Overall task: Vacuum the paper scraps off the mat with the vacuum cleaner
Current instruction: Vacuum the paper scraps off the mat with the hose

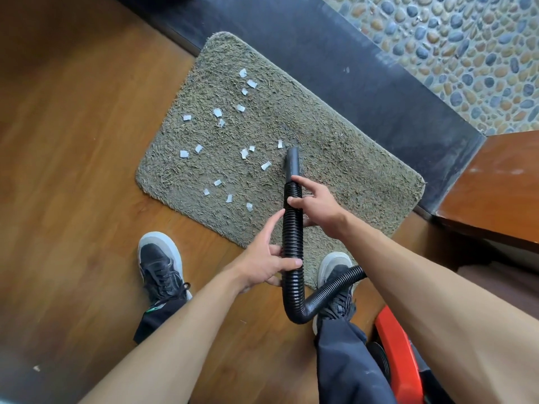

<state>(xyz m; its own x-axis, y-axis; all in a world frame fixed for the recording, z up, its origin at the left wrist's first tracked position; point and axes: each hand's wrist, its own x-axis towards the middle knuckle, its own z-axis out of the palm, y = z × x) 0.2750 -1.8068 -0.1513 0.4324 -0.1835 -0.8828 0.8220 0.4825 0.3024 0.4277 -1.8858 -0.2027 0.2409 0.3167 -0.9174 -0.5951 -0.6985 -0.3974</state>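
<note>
While the right hand (319, 209) holds the ribbed black hose (292, 237) just behind its smooth nozzle (292, 161), thumb on one side and fingers on the other, the left hand (262, 266) grips the same hose lower down, thumb laid across it and forefinger stretched up along the ribs. The nozzle mouth is down at the pile of the grey-green mat (350, 170), right of middle, with one scrap just beside its tip. Most of the paper scraps (217, 112) lie scattered over the mat's left half and far end, so by my reading the vacuuming is at an early stage. The next move calls for drawing the nozzle leftward across the nearest cluster, low enough to lift pieces out of the shag. Below the hands the hose loops over the right shoe (332, 265) towards the red vacuum cleaner (396, 357), which the frame edge cuts off. Whether the nozzle touches the pile, or the machine is running, cannot be told.
</note>
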